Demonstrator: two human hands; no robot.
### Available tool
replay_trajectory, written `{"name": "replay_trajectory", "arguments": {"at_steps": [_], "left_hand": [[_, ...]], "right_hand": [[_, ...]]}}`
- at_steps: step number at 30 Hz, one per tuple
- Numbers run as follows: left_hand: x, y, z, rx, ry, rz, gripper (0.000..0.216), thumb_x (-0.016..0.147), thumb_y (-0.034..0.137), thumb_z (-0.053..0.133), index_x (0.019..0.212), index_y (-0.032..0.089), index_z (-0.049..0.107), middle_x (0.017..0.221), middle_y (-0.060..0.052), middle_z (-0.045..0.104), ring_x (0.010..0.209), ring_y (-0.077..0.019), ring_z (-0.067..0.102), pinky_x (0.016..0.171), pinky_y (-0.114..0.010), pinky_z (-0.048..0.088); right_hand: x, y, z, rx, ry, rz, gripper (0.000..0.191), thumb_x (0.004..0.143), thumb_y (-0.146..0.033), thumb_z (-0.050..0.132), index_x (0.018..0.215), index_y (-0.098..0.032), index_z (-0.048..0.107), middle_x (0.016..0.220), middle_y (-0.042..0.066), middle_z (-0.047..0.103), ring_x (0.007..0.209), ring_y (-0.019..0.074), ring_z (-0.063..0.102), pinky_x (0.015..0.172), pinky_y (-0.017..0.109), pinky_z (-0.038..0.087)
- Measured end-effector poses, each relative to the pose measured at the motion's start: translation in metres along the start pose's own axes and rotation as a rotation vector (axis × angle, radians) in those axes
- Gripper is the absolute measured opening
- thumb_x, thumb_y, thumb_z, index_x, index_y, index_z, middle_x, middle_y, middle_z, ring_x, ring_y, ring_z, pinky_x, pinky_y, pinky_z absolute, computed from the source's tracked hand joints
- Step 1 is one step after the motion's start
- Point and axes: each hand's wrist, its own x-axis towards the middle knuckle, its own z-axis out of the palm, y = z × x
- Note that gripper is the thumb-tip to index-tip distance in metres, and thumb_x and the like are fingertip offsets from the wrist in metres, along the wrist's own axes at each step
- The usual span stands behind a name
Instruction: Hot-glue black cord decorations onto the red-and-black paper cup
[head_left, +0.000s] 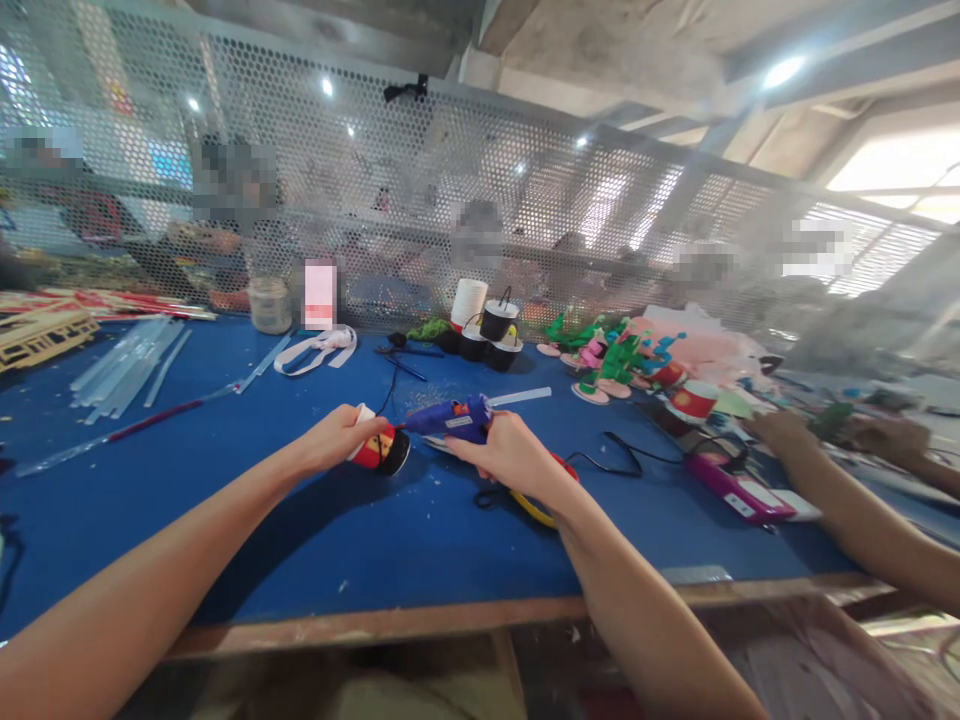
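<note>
My left hand (336,436) is closed round a small red, white and black toy pot (379,448) lying on its side on the blue table (247,490). My right hand (508,452) grips a blue glue gun (451,419) by its handle. The gun's nozzle points left and touches the pot's black end. A clear glue stick (521,397) sticks out of the gun's back. The gun's black cord (615,452) trails off to the right over the table.
Loose glue sticks (124,365) lie at the back left, a jar (269,304) and a white ribbon (316,349) behind. Black pots (491,335) and green and pink craft pieces (611,360) stand at the back. A co-worker's hands (787,432) reach in beside a pink glue gun (739,490).
</note>
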Motion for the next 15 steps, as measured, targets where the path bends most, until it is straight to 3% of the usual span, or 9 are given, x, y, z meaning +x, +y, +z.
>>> {"name": "replay_trajectory", "arguments": {"at_steps": [10, 15], "left_hand": [[0.0003, -0.0004, 0.0020, -0.038, 0.071, -0.038, 0.032, 0.062, 0.045, 0.049, 0.053, 0.014, 0.046, 0.045, 0.005, 0.040, 0.043, -0.0085, 0.035, 0.045, -0.021, 0.024], [-0.0030, 0.0037, 0.0029, -0.057, 0.093, -0.047, 0.031, 0.062, 0.044, 0.049, 0.053, 0.015, 0.045, 0.044, 0.006, 0.040, 0.043, -0.0083, 0.034, 0.045, -0.021, 0.023]], "right_hand": [[-0.0085, -0.0062, 0.0004, -0.054, 0.047, -0.130, 0.014, 0.068, -0.023, 0.050, 0.056, -0.017, 0.049, 0.037, -0.006, 0.042, 0.037, 0.0082, 0.041, 0.042, 0.020, 0.034], [-0.0091, -0.0053, 0.0013, -0.104, 0.057, -0.206, 0.018, 0.068, -0.024, 0.049, 0.052, -0.017, 0.046, 0.042, -0.005, 0.041, 0.040, 0.0082, 0.040, 0.044, 0.020, 0.032]]}}
